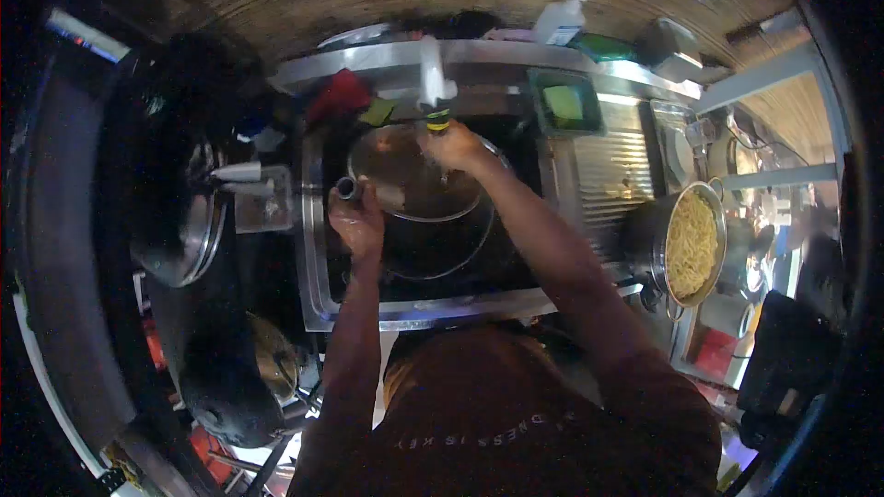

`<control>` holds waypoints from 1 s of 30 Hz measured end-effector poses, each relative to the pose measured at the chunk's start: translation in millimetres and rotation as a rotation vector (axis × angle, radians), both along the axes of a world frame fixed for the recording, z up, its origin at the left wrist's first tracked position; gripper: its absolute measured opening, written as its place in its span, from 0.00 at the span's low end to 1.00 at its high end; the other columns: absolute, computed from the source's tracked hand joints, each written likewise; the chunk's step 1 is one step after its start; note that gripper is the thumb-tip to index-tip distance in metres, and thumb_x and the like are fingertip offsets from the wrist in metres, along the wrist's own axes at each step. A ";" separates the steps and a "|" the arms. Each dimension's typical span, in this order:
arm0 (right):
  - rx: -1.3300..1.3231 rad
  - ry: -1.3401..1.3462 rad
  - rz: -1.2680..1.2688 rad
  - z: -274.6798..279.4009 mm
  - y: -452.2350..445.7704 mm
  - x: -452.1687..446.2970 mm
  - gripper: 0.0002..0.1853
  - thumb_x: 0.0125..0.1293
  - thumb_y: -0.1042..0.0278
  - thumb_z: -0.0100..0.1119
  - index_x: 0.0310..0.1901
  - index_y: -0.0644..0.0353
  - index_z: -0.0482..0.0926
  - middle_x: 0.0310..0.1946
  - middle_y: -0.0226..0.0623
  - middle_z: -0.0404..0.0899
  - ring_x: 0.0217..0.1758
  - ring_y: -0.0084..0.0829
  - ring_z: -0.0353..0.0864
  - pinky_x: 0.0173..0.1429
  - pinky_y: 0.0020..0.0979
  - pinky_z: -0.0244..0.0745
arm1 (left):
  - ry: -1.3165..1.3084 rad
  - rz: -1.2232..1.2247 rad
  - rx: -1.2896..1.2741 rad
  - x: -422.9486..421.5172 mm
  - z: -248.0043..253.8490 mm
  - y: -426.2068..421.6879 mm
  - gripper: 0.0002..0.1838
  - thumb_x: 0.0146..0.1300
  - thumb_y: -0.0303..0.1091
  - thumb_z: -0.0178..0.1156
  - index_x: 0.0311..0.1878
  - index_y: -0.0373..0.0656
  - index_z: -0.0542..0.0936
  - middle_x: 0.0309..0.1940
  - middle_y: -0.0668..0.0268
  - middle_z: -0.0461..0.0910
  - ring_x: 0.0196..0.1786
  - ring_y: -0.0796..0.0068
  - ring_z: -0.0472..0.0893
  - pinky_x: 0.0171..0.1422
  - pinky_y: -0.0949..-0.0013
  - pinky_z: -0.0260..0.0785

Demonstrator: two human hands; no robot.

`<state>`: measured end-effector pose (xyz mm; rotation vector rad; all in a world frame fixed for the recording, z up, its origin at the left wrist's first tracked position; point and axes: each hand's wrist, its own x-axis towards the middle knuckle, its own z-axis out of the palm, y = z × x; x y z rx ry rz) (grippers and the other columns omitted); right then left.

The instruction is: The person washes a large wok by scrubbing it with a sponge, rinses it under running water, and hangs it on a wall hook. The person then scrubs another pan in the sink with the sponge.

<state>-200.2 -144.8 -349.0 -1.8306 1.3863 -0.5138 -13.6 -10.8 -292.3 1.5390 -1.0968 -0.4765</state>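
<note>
My left hand [357, 225] is closed around a short dark cylinder [346, 188] with a round, pale-rimmed end; its exact kind I cannot make out. My right hand [453, 146] is closed at the lower end of a pale tap [435, 83], just below its dark and yellow band. Its fingertips are partly hidden. Below both hands, a large round metal pan [405, 143] sits in the dark sink [414, 293], with murky contents inside.
A pot of noodles or pasta [692, 244] stands at right, beside a ribbed drainboard [612, 156]. Behind the sink are a red cloth [339, 97], a green sponge [564, 103] in a tray and a pump bottle [560, 20]. A clear container [263, 202] stands at left.
</note>
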 end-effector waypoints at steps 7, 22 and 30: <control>-0.011 0.082 -0.290 66.4 20.8 -40.2 0.20 0.64 0.52 0.55 0.45 0.61 0.82 0.43 0.54 0.82 0.47 0.55 0.82 0.54 0.50 0.76 | -0.552 -0.080 -0.045 -16.5 62.7 -36.5 0.15 0.60 0.41 0.64 0.35 0.37 0.76 0.31 0.52 0.78 0.35 0.51 0.80 0.37 0.54 0.71; -0.355 -0.239 -0.378 -101.0 -87.7 -32.3 0.25 0.59 0.68 0.61 0.60 0.57 0.75 0.55 0.52 0.77 0.58 0.50 0.76 0.61 0.45 0.72 | -0.456 0.123 -0.091 22.5 91.2 -20.2 0.09 0.62 0.32 0.63 0.34 0.35 0.83 0.28 0.62 0.84 0.31 0.71 0.82 0.36 0.65 0.74; -0.061 -0.071 -0.050 -43.7 -93.2 -67.7 0.19 0.62 0.65 0.60 0.55 0.57 0.79 0.52 0.52 0.79 0.55 0.50 0.79 0.60 0.45 0.73 | -0.529 0.076 -0.023 69.2 64.9 0.8 0.11 0.66 0.30 0.56 0.36 0.34 0.85 0.33 0.58 0.87 0.36 0.70 0.85 0.39 0.65 0.75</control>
